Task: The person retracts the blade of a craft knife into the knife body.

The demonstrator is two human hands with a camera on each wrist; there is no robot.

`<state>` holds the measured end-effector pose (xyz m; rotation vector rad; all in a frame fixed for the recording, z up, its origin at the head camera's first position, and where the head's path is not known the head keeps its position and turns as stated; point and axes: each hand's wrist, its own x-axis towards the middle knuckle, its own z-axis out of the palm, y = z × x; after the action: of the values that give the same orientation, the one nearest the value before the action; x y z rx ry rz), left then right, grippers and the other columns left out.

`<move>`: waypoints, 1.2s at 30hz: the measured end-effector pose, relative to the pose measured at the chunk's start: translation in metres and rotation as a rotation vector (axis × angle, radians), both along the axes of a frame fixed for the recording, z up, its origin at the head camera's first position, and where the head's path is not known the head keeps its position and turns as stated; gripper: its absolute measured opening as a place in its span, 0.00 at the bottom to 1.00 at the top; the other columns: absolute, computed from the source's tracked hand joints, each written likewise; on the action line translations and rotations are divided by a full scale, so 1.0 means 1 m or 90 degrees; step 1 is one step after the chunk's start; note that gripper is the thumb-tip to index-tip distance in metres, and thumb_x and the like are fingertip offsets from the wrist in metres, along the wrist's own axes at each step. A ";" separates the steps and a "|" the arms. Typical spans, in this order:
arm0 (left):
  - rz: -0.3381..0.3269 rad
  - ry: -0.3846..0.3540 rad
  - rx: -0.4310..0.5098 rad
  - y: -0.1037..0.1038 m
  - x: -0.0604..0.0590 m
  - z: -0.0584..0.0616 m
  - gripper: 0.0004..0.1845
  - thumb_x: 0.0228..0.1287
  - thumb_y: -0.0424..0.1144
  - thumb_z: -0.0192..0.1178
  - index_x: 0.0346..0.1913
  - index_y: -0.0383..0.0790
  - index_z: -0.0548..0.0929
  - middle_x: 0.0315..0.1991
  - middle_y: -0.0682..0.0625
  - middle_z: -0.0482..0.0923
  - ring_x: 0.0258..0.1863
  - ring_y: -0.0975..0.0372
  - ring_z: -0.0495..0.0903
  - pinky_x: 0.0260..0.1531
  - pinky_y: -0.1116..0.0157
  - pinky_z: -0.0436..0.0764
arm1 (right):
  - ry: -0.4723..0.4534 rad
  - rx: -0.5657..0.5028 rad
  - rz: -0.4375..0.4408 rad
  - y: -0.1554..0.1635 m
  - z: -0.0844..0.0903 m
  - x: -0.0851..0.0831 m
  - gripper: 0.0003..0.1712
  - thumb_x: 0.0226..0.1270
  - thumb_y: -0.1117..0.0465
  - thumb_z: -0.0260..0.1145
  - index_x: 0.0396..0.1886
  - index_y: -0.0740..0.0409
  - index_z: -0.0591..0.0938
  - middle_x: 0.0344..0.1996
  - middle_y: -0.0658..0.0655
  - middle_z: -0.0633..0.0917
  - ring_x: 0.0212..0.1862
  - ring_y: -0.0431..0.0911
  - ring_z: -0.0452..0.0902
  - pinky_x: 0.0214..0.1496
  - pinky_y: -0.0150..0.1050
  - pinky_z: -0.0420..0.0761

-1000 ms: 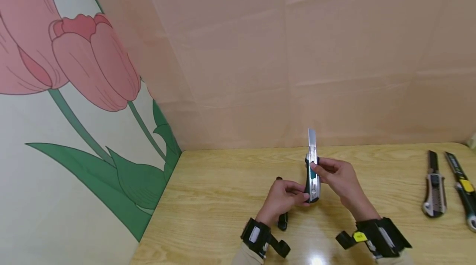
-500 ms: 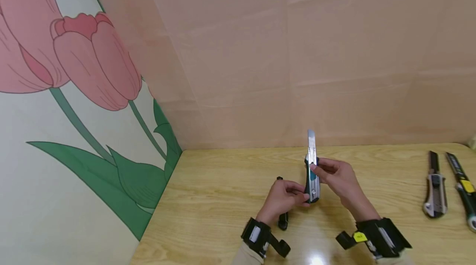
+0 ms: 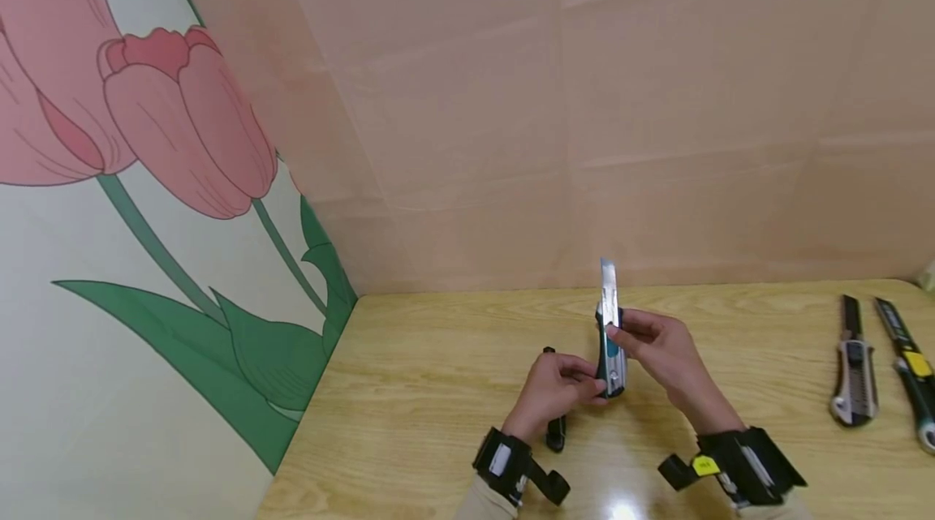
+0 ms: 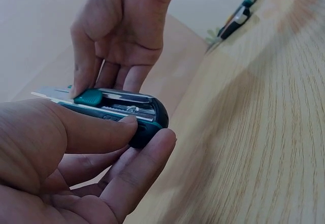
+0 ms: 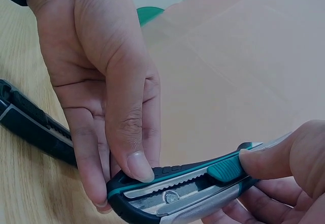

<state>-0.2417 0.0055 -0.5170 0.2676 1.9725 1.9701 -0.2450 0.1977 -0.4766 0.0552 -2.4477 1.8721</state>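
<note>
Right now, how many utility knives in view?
4: teal-and-silver utility knife held in both hands, black knife under the left hand, grey-black knife and yellow-marked black knife at the table's right edge.

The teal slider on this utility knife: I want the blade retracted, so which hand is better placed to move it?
Probably the right hand: its thumb sits on the teal slider; the left hand grips the knife's butt end.
</note>
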 end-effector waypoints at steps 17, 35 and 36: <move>0.012 0.007 0.000 0.001 0.000 -0.001 0.07 0.63 0.25 0.69 0.43 0.31 0.88 0.34 0.46 0.88 0.35 0.47 0.90 0.39 0.55 0.91 | -0.004 0.039 0.006 0.001 -0.001 -0.001 0.26 0.77 0.53 0.66 0.66 0.64 0.79 0.55 0.64 0.85 0.52 0.48 0.81 0.49 0.37 0.86; 0.018 0.003 -0.005 0.002 0.001 -0.001 0.06 0.63 0.25 0.69 0.42 0.32 0.88 0.33 0.45 0.88 0.36 0.43 0.89 0.40 0.52 0.90 | -0.013 0.052 0.031 0.001 -0.001 -0.001 0.26 0.76 0.57 0.67 0.67 0.65 0.77 0.57 0.67 0.83 0.60 0.61 0.77 0.56 0.52 0.77; 0.017 0.003 -0.006 0.002 0.001 -0.001 0.05 0.63 0.25 0.69 0.42 0.32 0.88 0.33 0.45 0.88 0.36 0.43 0.89 0.40 0.52 0.91 | -0.015 0.051 0.032 0.001 -0.001 -0.001 0.26 0.76 0.57 0.67 0.67 0.65 0.77 0.57 0.67 0.83 0.60 0.62 0.77 0.57 0.54 0.77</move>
<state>-0.2405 0.0072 -0.5184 0.2439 1.9982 1.9774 -0.2458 0.1985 -0.4777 0.0998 -2.5595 1.8021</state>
